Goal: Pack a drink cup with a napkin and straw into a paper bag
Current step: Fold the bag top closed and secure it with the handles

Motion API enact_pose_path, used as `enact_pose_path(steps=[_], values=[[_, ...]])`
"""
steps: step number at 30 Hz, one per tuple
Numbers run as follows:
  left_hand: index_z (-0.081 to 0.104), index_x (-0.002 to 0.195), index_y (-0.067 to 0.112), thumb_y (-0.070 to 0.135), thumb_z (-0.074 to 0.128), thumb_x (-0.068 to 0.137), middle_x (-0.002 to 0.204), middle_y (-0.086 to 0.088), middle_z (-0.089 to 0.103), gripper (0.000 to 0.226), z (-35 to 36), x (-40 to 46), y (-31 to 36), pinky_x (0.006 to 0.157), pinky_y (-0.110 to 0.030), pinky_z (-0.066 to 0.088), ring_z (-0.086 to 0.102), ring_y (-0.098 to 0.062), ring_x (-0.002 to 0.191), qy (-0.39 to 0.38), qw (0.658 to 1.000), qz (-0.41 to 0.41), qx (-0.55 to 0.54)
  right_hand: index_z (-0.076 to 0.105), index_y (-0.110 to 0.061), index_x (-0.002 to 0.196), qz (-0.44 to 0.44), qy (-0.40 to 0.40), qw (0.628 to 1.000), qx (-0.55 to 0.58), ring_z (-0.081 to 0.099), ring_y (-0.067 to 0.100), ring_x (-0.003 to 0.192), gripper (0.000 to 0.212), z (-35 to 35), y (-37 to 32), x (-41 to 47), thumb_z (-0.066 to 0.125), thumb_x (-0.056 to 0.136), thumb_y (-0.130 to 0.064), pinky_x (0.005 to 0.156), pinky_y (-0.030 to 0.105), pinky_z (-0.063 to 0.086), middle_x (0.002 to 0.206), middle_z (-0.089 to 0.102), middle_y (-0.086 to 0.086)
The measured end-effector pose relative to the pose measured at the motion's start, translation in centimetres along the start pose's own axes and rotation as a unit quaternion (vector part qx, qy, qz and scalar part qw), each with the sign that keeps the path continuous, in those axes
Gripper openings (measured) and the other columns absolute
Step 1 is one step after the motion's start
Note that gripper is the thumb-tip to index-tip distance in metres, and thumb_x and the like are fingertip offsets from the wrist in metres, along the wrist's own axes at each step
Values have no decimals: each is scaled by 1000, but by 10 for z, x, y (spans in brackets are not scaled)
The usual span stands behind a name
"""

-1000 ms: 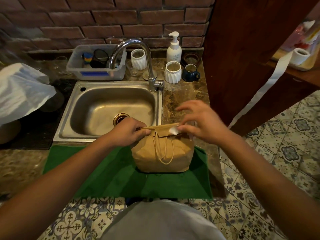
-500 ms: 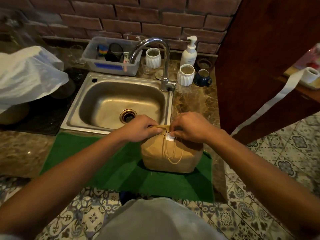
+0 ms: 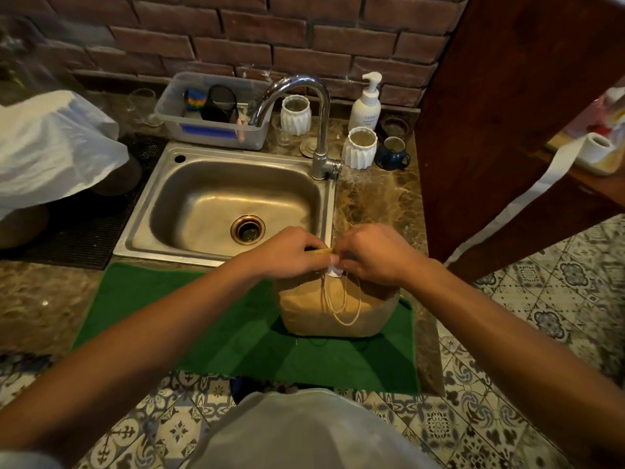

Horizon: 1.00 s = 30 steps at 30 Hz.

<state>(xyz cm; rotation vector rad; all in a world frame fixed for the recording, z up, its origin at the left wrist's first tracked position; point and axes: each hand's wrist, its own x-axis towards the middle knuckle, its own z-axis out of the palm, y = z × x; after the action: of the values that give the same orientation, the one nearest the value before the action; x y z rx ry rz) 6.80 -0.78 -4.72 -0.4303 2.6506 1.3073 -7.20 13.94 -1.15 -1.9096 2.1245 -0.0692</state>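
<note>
A brown paper bag (image 3: pixel 338 309) stands on a green mat (image 3: pixel 189 316) in front of the sink, its top folded over and its string handles hanging down the front. My left hand (image 3: pixel 287 253) pinches the folded top from the left. My right hand (image 3: pixel 372 253) presses a small white sticker (image 3: pixel 334 272) against the fold at the middle. Both hands touch at the bag's top edge. The cup, napkin and straw are hidden; the bag looks bulged.
A steel sink (image 3: pixel 223 204) with a tall tap (image 3: pixel 318 130) lies just behind the bag. White ribbed cups (image 3: pixel 360 152), a blue mug (image 3: pixel 392 154), a soap pump (image 3: pixel 367 103) and a plastic tub (image 3: pixel 209 113) line the back. A wooden post (image 3: pixel 490 130) stands at right.
My right hand has come in from the right with the white sticker and now presses it on the fold beside my left hand. The view has tilted lower.
</note>
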Motion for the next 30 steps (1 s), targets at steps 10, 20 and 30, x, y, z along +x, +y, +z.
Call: enact_pose_path(steps=[10, 20, 30], values=[[61, 76, 30, 26, 56, 101, 63, 11, 55, 26, 0, 0, -7, 56, -24, 34, 49, -4, 58, -1, 997, 60, 49, 68, -24, 92, 9, 12, 1000, -2, 61, 18, 86, 14, 6, -4, -1, 61, 93, -36, 65, 32, 43, 91, 66, -5], [72, 91, 16, 44, 71, 87, 80, 0, 68, 28, 5, 7, 5, 62, -36, 43, 59, -18, 71, 12, 985, 50, 164, 67, -22, 90, 24, -3, 999, -23, 62, 20, 82, 13, 4, -6, -4, 60, 94, -33, 65, 33, 48, 89, 65, -3], [77, 89, 20, 37, 69, 88, 81, 3, 71, 18, 7, 13, 9, 65, -42, 52, 61, -17, 72, 38, 981, 50, 185, 75, -25, 89, 146, 41, 980, -130, 66, 23, 97, 35, 13, -15, -4, 59, 92, -56, 103, 43, 40, 90, 74, 0]])
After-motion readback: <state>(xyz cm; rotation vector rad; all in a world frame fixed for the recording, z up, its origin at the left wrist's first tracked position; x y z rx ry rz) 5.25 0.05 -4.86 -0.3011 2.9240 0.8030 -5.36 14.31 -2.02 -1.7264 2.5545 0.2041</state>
